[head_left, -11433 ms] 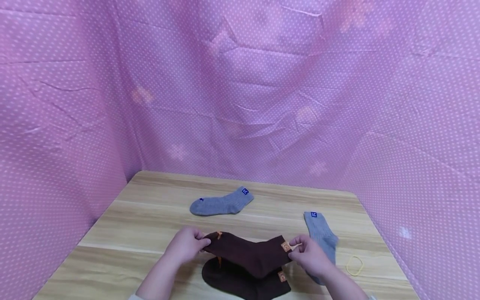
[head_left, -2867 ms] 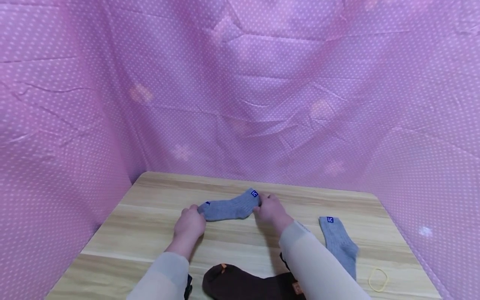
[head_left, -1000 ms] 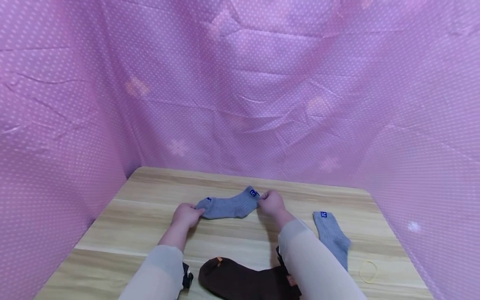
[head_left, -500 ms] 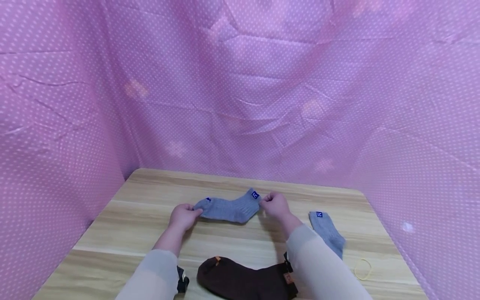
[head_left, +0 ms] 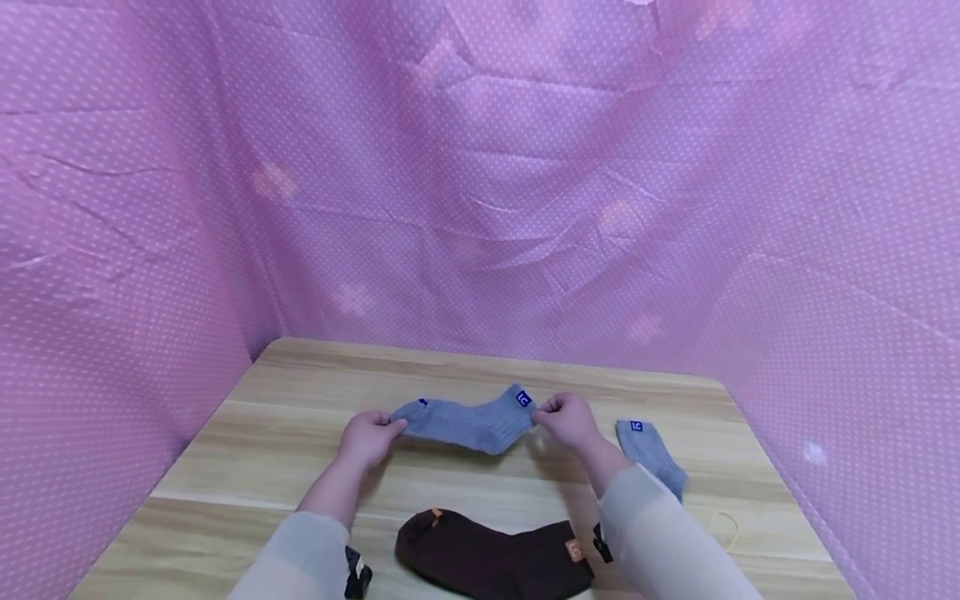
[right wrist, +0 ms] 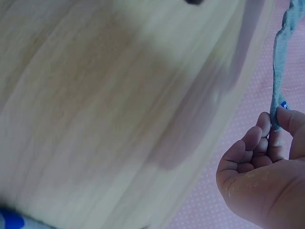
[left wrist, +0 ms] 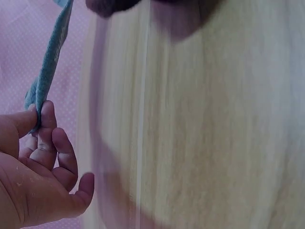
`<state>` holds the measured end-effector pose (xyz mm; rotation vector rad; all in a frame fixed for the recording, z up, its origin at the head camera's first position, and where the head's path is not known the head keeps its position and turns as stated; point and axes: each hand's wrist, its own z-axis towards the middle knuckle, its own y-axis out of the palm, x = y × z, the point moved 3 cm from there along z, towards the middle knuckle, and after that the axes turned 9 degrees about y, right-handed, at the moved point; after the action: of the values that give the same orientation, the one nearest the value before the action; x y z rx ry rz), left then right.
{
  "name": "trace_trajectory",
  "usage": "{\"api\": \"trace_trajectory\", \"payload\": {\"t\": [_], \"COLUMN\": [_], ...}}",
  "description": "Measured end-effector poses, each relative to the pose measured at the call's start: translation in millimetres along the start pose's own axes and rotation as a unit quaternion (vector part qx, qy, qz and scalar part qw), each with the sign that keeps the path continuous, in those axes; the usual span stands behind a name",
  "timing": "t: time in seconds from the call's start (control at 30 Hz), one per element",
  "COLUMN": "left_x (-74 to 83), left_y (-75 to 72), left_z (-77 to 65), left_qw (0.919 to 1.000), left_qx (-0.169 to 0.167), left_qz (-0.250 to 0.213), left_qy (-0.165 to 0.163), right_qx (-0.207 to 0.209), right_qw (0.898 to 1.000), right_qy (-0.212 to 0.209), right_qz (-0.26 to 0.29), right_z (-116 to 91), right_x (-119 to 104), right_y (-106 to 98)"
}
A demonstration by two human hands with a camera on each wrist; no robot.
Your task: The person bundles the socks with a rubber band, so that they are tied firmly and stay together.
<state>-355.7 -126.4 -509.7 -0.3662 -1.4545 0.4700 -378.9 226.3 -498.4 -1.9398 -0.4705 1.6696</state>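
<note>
A grey sock with a dark blue label at its cuff stretches between my two hands, lifted over the table. My left hand pinches the toe end between thumb and forefinger; the left wrist view shows the sock edge-on in that pinch. At the cuff, my right hand pinches the corner beside the label. In the right wrist view the same sock hangs from thumb and fingertip, with the other fingers curled. Below, a dark brown sock with orange marks lies flat.
Another grey sock lies at the right, partly hidden by my right sleeve. A thin yellow rubber band is near the right edge of the wooden table. Pink dotted cloth hangs around the table's back and sides.
Both hands have pinched the grey sock's ends and raised it off the table, the right hand shifting rightward and nearer. Earlier, the hands held a brown sock over another; the brown now lies down.
</note>
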Motion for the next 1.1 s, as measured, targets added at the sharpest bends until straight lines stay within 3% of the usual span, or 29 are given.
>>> {"api": "trace_trajectory", "payload": {"t": [0.23, 0.47, 0.6, 1.1], "left_x": [4.9, 11.8, 20.8, 38.9], "left_y": [3.1, 2.4, 1.1, 6.6], "left_z": [-7.1, -17.8, -24.0, -36.3], "left_qw": [0.9995, 0.9992, 0.9988, 0.9984], "left_qx": [-0.008, -0.014, -0.015, -0.011], "left_qz": [-0.025, 0.002, -0.009, -0.048], "left_qy": [0.016, 0.038, 0.046, 0.030], "right_qx": [-0.001, -0.006, -0.013, -0.052], "right_qw": [0.999, 0.998, 0.997, 0.992], "right_qy": [-0.028, -0.047, -0.053, -0.081], "right_qz": [0.021, 0.039, 0.055, 0.078], "right_z": [-10, -23, -31, -60], "right_x": [6, 15, 16, 6], "right_y": [-7, -13, -16, -25]}}
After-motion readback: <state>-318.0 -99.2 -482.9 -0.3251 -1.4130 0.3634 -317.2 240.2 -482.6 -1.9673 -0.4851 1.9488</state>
